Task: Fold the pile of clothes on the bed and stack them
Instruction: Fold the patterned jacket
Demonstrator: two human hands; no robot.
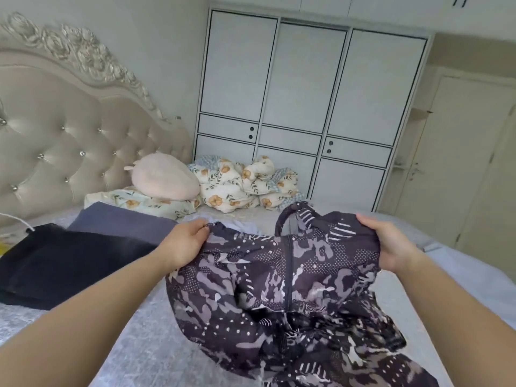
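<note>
The person holds a patterned garment (284,277) up over the bed (145,339) w/ both hands. The left hand (187,241) pinches the top edge at one corner, fingers curled round the cloth. The right hand (391,244) grasps the other top corner, thumb on top and fingers under the fabric. The garment is dark purple w/ grey and white print; it hangs between the hands, and its lower part lies crumpled on the bed near the person. A strap or loop stands up near the middle of the top edge; what kind of garment it is cannot be told for sure.

To the left on the bed lie a black folded cloth (55,263) and, just beside and behind it, a grey-blue folded cloth (120,224). These look like pieces already done, so the task seems partly along. At the far side, by the headboard (55,129), are a pink pillow (164,177) and a flowered blanket (245,182), in front of the wardrobe (307,93).

The step in hand is probably spreading this piece before folding. To do it well, the hands should pull apart till the top edge is straight, then give a short shake so the bunched lower part falls open. After that, lay it flat on the free part of the bed, smooth it, and tuck in the strap before the first fold. The fabric looks thin and slippery, so a loose grip may let a corner slide out; the frayed hem may also catch.
</note>
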